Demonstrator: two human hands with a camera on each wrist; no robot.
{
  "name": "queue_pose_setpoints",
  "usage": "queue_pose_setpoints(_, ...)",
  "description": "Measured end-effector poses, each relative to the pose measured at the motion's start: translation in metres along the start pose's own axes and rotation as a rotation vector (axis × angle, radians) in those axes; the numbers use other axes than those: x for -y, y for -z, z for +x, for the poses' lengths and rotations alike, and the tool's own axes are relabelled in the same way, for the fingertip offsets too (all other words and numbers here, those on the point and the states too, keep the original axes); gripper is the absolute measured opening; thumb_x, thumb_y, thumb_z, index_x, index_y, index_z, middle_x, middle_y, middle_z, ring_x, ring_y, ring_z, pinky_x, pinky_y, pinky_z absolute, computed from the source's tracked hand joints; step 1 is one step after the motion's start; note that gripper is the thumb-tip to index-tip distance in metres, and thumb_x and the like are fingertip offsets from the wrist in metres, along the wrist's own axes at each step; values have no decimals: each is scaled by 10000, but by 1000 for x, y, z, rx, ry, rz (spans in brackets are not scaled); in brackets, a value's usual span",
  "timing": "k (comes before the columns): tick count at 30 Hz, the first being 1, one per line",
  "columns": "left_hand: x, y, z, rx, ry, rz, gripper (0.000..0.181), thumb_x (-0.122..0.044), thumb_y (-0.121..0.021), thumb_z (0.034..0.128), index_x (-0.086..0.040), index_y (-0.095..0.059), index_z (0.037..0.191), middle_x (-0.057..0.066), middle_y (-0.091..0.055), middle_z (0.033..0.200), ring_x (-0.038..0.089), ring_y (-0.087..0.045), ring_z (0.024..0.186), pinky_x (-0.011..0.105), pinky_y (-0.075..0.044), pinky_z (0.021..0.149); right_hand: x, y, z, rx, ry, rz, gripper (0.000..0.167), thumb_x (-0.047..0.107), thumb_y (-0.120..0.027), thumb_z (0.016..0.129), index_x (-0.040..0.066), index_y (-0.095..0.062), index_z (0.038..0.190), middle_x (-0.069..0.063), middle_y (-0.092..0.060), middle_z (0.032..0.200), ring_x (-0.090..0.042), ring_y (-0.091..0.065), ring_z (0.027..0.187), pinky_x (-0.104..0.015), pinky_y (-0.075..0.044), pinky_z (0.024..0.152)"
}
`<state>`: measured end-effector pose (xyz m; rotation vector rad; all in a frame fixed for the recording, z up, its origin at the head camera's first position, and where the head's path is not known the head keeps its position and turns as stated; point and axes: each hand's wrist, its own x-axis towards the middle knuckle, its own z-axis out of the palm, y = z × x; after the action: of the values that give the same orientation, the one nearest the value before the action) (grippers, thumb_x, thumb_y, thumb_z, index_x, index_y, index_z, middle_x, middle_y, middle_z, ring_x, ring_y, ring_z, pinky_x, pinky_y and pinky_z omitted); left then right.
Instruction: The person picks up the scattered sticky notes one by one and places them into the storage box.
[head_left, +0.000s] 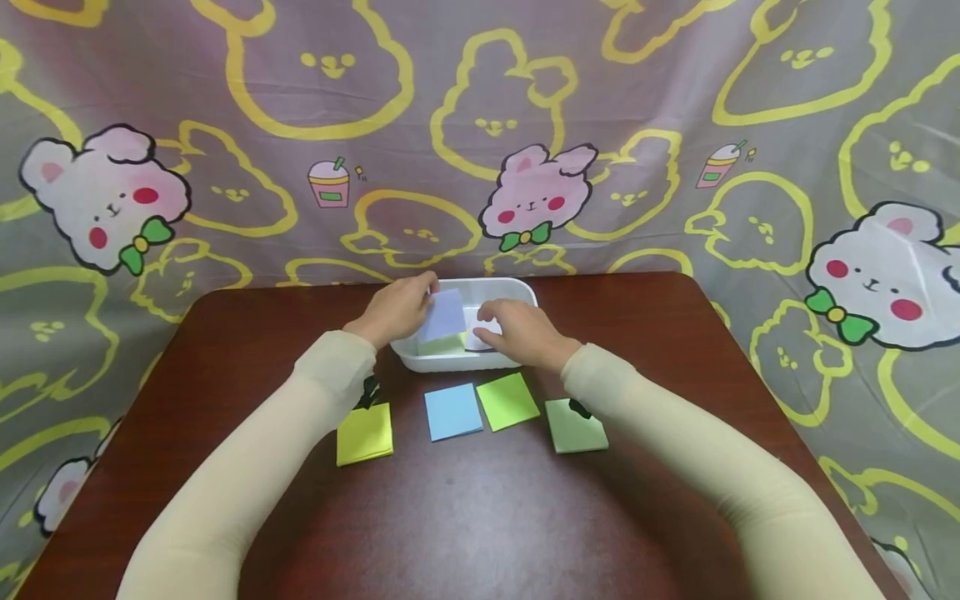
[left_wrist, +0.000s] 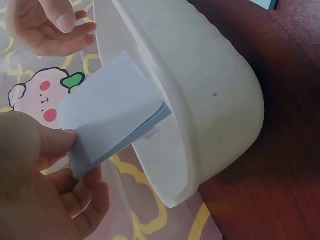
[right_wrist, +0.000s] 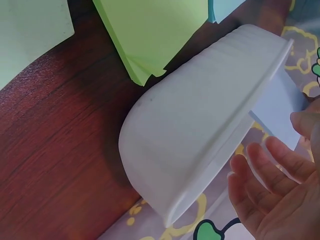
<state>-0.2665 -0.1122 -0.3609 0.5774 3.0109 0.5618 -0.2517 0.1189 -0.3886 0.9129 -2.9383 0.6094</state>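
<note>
My left hand [head_left: 397, 310] pinches a pale lavender-blue sticky note pad [head_left: 444, 317] at its edge, thumb on the top face, as the left wrist view shows. The pad is tilted over the left part of a white plastic basin [head_left: 450, 364]. Over the basin's right part is my right hand [head_left: 525, 332], its fingers loosely bent with nothing between them in the right wrist view. Inside the basin lie a yellow-green sticky note pad [head_left: 442, 345] and a whitish pad [head_left: 474, 339], the latter partly hidden by the right hand.
In front of the basin, a yellow pad [head_left: 365, 435], a light blue pad [head_left: 453, 412], a lime green pad [head_left: 508, 402] and a pale green pad [head_left: 575, 429] lie on the dark wooden table [head_left: 450, 517]. A patterned curtain [head_left: 405, 100] hangs behind and beside the table.
</note>
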Motion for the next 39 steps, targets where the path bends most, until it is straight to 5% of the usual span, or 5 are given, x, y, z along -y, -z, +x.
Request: queue_pose_setpoints(39,-1,-18,37,162,93,3,116,-127,-513,1040,-107,-590,1125,96,-646,1031,260,-586,881,402,-479,793,-9,-4,14,48,-19,-11,319,312,-627,1000,60,-682,1189,-79,-728,1137,-227,-679,1061,-399,-542,963)
